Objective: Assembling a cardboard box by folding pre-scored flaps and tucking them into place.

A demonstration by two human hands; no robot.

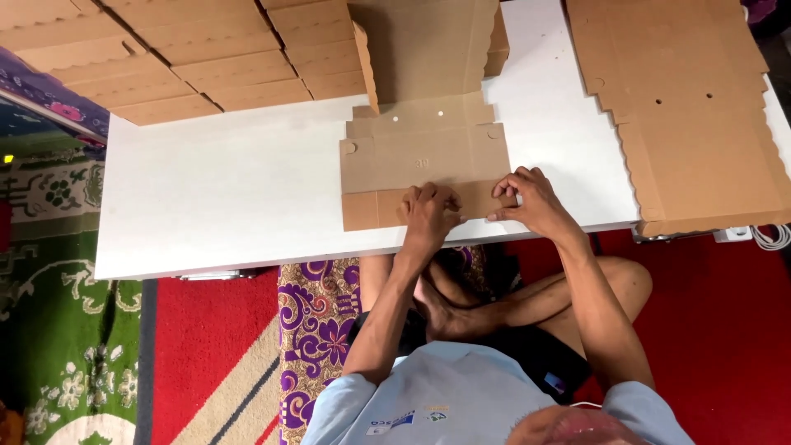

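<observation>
Flat cardboard box blank [420,161] lies centre frame on white table [231,198], long axis running top to bottom, near flap at table edge. Left hand [428,213] and right hand [527,198], fingers curled, press that flap; wrists angled upward.

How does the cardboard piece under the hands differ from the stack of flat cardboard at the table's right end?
The cardboard piece is single, partly folded, one panel upright; the stack is many sheets lying flat. The left hand and right hand press the piece; the stack is untouched. Both are brown die-cut board.
</observation>
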